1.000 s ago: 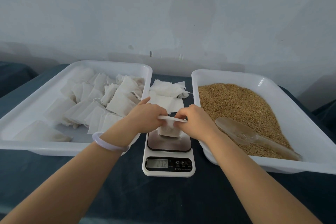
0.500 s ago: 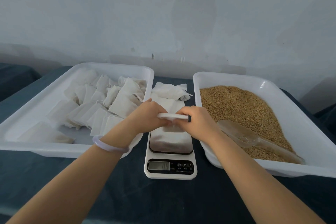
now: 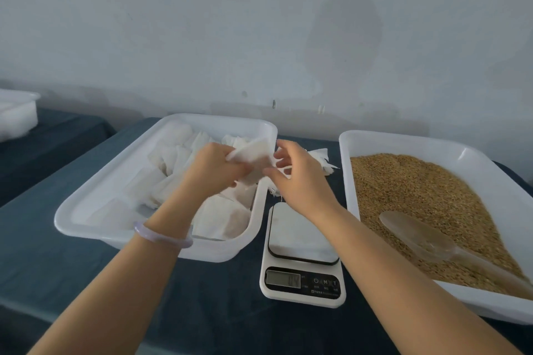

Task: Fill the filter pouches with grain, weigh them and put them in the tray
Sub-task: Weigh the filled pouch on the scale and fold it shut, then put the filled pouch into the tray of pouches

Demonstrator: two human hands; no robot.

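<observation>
Here, scale [image 3: 300, 242]: lower centre of the frame, on the counter [image 3: 202, 297].
Left hand [image 3: 215, 170]: raised at mid-frame over the right rim of the left tray [image 3: 95, 199], grip pinching a filter pouch [image 3: 251, 157].
Right hand [image 3: 300, 181]: just beside, fingertips at the pouch's right edge; grip unclear.
Grain tray [image 3: 403, 144]: right side.

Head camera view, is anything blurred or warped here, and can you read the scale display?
Head view: the left hand, the right hand and the pouch between them are smeared by motion blur. Head view: the scale display is dim and its digits are too soft to read. Head view: the wide-angle lens bows the grain tray rim. The light is soft and even, and shadows are faint.
</observation>
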